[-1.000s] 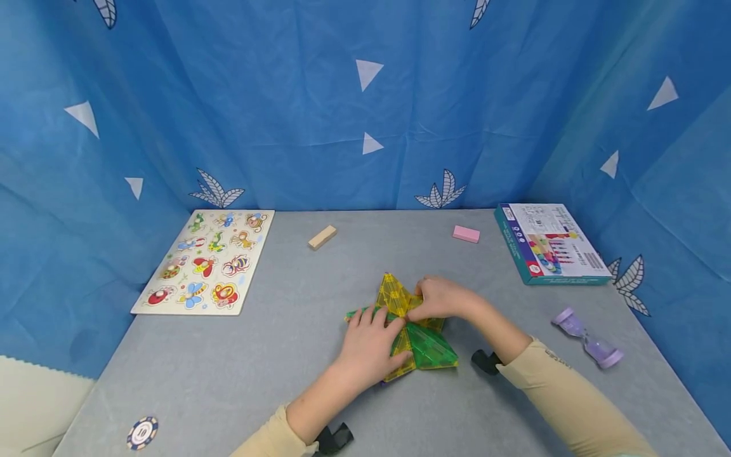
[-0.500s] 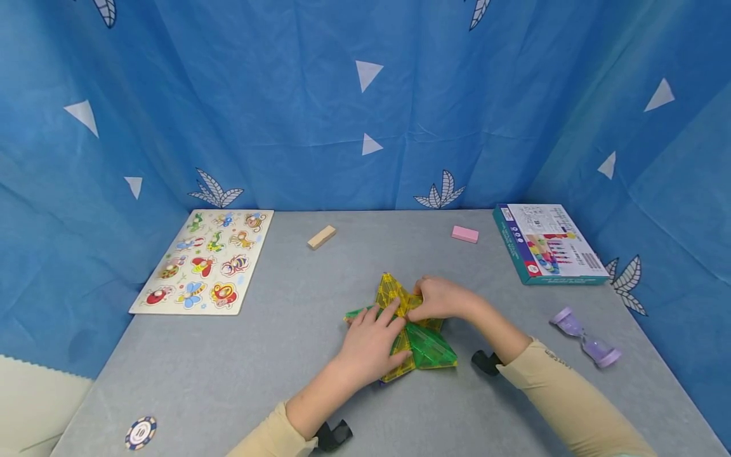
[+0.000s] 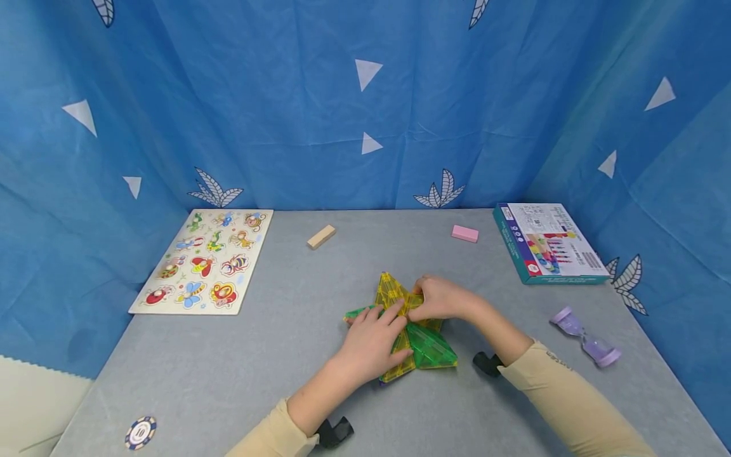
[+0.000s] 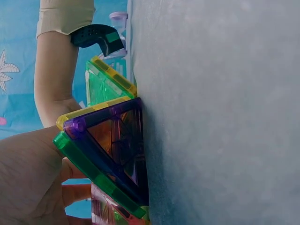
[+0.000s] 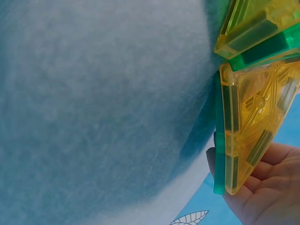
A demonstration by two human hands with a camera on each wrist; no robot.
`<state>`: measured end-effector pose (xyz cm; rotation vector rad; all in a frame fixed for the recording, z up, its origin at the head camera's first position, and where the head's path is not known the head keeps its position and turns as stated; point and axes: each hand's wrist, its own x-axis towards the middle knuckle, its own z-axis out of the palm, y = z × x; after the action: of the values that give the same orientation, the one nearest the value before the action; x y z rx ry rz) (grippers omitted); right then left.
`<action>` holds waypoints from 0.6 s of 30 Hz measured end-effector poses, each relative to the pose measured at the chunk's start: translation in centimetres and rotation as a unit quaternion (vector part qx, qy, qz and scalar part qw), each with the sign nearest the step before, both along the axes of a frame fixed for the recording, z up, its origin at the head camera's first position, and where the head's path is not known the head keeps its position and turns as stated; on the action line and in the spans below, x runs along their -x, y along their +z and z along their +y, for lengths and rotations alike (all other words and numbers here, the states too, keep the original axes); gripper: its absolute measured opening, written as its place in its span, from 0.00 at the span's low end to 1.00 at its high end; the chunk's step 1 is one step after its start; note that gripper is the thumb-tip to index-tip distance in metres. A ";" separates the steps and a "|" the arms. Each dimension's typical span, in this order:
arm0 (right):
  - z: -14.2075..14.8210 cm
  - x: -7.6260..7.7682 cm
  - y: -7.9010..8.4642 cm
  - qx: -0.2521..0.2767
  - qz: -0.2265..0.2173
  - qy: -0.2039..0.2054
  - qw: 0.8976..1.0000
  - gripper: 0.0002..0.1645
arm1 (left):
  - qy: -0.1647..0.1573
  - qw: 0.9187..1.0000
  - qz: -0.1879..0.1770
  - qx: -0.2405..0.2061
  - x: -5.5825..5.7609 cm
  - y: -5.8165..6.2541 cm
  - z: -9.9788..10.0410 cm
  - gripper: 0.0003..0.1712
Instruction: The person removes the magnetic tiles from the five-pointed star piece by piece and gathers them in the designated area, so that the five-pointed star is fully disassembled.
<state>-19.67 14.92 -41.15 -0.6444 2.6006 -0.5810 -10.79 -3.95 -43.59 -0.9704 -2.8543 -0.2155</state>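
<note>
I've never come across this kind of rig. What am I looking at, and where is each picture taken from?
There is no machine here, just a person's two bare hands. The wide picture comes from a camera worn on the head, looking forward and down; the two close-ups come from cameras on the left and right wrists. On the grey table is a star-shaped build of see-through tiles, mostly yellow and green. The right hand pinches part of it; the left hand rests over it, fingers spread. Around it lie a picture board, a wooden block, a pink block, a teal-edged box, a purple hourglass on its side and a round chip. A blue curtain hangs behind.
</note>
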 end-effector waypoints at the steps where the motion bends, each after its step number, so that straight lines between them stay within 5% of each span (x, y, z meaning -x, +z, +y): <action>1: 0.0 0.0 0.0 0.001 -0.001 -0.001 1.000 0.35 | -0.001 1.000 0.000 0.001 0.0 0.0 0.0 0.31; 18: 0.9 0.3 -0.7 0.057 -0.012 -0.016 0.998 0.34 | -0.005 1.000 -0.003 -0.006 0.2 0.2 0.0 0.30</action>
<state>-19.92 15.87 -41.81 -0.6275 2.5735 -0.7473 -10.96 -3.96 -43.34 -0.9841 -2.8506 -0.2364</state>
